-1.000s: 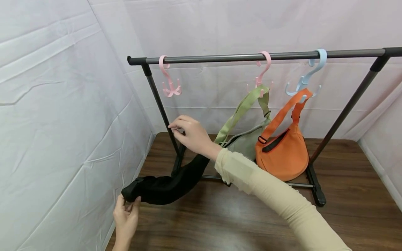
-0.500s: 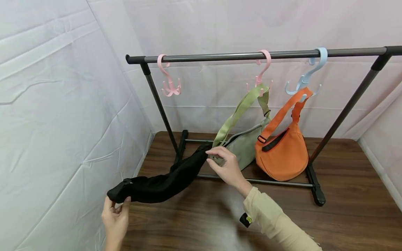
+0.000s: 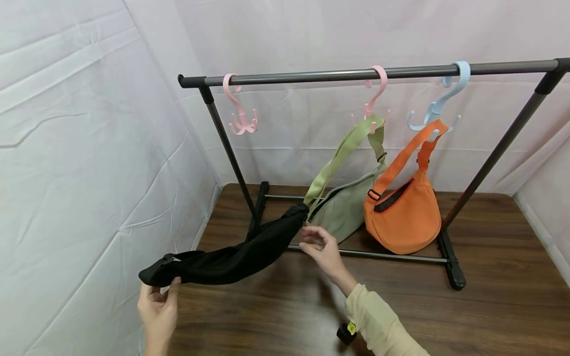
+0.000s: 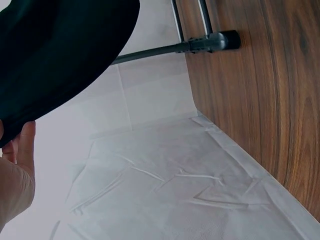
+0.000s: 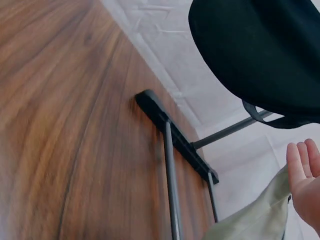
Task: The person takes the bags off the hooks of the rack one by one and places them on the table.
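Observation:
A long black bag (image 3: 236, 259) hangs in the air, its left end pinched between the thumb and fingers of my left hand (image 3: 157, 311). In the left wrist view the thumb presses the rim of the black bag (image 4: 60, 55). My right hand (image 3: 326, 254) is by the bag's right end, close to the light green bag (image 3: 345, 210). From the right wrist, my right hand (image 5: 304, 182) shows fairly straight fingers, apart from the black bag (image 5: 260, 55) and its thin strap (image 5: 277, 120).
A dark metal rack (image 3: 307, 76) carries two pink hooks, the left one (image 3: 240, 111) and the middle one (image 3: 375, 96), plus a blue hook (image 3: 441, 99). Green and orange bags hang there; the orange bag (image 3: 407, 217) is rightmost. White cloth walls (image 3: 89, 163) surround the wooden surface (image 3: 498, 257).
My left hand has shifted left, drawing the black bag's end with it. My right hand has come down and rightward from above the bag to its right end.

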`<state>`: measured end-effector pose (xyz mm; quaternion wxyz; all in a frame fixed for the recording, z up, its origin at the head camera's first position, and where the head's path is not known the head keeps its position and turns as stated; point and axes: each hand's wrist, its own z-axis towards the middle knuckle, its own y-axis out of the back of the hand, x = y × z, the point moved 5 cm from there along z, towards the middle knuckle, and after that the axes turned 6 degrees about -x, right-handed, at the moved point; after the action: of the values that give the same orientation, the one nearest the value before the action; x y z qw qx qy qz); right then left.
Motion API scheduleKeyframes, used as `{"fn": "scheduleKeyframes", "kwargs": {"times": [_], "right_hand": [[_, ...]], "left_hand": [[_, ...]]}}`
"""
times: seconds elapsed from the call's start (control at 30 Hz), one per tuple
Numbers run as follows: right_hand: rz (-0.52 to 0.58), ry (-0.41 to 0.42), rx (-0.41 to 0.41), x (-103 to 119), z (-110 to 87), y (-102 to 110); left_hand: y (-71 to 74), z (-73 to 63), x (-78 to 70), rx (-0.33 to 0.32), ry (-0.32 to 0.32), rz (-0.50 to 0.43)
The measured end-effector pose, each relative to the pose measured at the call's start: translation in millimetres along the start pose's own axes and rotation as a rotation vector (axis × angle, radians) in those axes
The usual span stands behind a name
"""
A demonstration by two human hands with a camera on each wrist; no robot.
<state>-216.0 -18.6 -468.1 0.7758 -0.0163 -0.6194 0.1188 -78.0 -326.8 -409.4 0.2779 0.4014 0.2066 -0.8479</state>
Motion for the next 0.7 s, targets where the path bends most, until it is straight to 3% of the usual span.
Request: {"fn": "scheduleKeyframes", "kwargs": {"times": [0.13, 0.3, 0.6, 0.7], "right_hand": [[0.093, -0.057, 0.031, -15.2, -1.9, 0.0], [0.181, -0.063, 0.053, -14.5, -4.9, 0.6], [0.210, -0.060, 0.023, -3.0, -3.5, 6.1], [0.222, -0.077, -0.002, -2.1, -5.3, 7.0]], "left_hand": [[-3.5, 0.9, -0.5, 0.022, 0.000, -0.037], [-7.6, 1.7, -1.7, 0.045, -0.003, -0.067], [-17.6, -2.6, 2.2, 0.041, 0.049, -0.181], [-19.1, -4.0, 4.0, 0.032, 0.074, -0.179]]}}
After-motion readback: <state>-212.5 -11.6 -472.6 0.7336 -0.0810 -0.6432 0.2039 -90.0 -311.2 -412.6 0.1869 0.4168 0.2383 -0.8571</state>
